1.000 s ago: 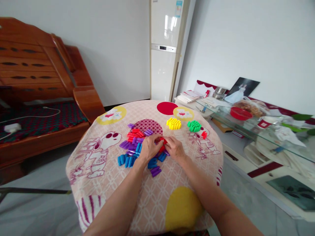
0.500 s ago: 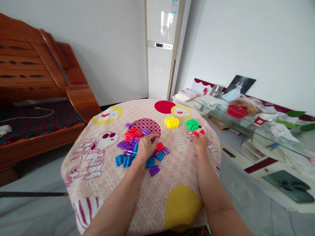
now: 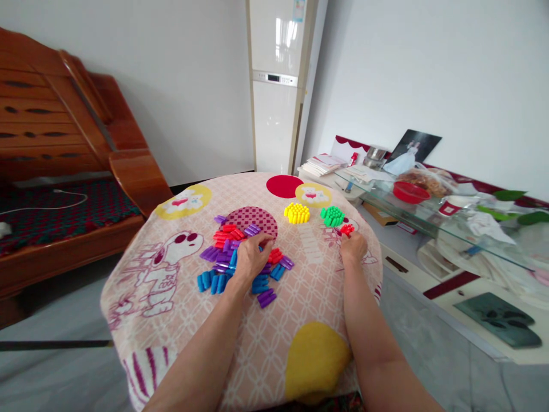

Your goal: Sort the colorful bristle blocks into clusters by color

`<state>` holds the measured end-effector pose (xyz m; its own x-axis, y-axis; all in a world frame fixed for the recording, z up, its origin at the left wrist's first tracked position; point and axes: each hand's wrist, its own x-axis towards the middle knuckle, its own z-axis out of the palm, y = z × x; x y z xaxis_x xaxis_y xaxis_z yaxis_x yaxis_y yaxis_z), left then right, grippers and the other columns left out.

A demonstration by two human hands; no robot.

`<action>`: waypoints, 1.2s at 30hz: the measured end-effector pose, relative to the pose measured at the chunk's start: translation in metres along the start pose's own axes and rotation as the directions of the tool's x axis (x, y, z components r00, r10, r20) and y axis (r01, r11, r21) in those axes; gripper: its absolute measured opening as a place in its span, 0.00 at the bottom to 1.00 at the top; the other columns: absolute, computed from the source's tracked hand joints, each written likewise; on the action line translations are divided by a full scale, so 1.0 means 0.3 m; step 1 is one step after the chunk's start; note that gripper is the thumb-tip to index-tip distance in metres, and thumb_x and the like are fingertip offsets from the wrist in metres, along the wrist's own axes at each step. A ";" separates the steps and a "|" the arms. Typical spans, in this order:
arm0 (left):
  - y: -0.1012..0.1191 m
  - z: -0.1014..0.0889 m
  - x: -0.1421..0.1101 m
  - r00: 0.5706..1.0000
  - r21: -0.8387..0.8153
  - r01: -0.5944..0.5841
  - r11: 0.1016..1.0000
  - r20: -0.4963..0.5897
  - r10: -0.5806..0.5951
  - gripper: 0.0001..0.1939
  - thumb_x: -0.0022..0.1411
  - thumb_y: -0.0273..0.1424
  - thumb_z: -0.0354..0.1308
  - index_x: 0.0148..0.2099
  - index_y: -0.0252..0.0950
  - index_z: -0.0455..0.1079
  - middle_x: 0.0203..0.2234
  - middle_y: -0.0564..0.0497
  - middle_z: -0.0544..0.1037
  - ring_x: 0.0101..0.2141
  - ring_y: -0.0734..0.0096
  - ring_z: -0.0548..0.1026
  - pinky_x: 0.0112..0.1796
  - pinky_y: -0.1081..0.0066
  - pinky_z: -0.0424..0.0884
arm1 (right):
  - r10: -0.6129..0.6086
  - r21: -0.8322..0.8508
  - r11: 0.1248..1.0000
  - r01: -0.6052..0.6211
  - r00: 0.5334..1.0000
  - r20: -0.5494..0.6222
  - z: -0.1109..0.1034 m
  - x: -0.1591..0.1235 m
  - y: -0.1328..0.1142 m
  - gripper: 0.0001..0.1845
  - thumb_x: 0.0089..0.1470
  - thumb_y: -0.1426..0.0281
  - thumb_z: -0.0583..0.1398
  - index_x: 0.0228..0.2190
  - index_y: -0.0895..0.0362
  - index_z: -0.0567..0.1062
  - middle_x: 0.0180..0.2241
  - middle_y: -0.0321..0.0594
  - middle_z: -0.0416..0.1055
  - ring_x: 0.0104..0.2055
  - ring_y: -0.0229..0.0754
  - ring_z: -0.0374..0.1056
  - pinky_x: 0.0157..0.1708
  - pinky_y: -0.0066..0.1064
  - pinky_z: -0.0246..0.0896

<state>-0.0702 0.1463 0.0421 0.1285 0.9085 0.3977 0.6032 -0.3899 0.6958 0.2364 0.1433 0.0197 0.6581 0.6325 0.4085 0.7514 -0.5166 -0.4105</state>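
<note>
My left hand (image 3: 253, 256) hovers over or rests on a mixed pile of small plastic cylinders, its fingers curled in a pinch; anything between the fingertips is hidden. Around it lie red cylinders (image 3: 228, 234), purple cylinders (image 3: 210, 253), and blue cylinders (image 3: 213, 282). At the table's right side, my right hand (image 3: 354, 249) is closed with its fingertips at a small cluster of red pieces (image 3: 347, 229). Just beyond that cluster stands a tight group of green pieces (image 3: 333, 216). To its left is a similar group of yellow pieces (image 3: 297, 213).
A patterned cloth (image 3: 274, 332) covers the round table. On the right, a glass-topped cabinet (image 3: 463, 229) carries a red bowl (image 3: 412, 192), papers and a paper cup (image 3: 451, 205). A wooden bench (image 3: 55, 114) stands left; a tall white appliance (image 3: 274, 120) stands behind.
The red pieces by my right hand now sit together in one cluster, where two bits showed apart before. My left hand stays over the pile. The whole view has shifted slightly.
</note>
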 end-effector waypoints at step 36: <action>-0.223 -0.221 0.059 0.894 0.147 0.409 0.900 -0.264 -0.363 0.14 0.54 0.29 0.58 0.44 0.36 0.77 0.32 0.46 0.82 0.35 0.60 0.80 0.39 0.66 0.73 | -0.364 0.207 0.912 0.353 0.931 0.014 0.033 -0.074 -0.071 0.15 0.55 0.63 0.57 0.22 0.55 0.75 0.23 0.42 0.73 0.26 0.42 0.61 0.31 0.32 0.51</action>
<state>-0.1605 0.1785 0.0423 -0.3121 0.9137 0.2604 0.7111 0.0429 0.7018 0.2055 0.1459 0.0113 0.3390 0.7849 0.5187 0.9079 -0.1283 -0.3992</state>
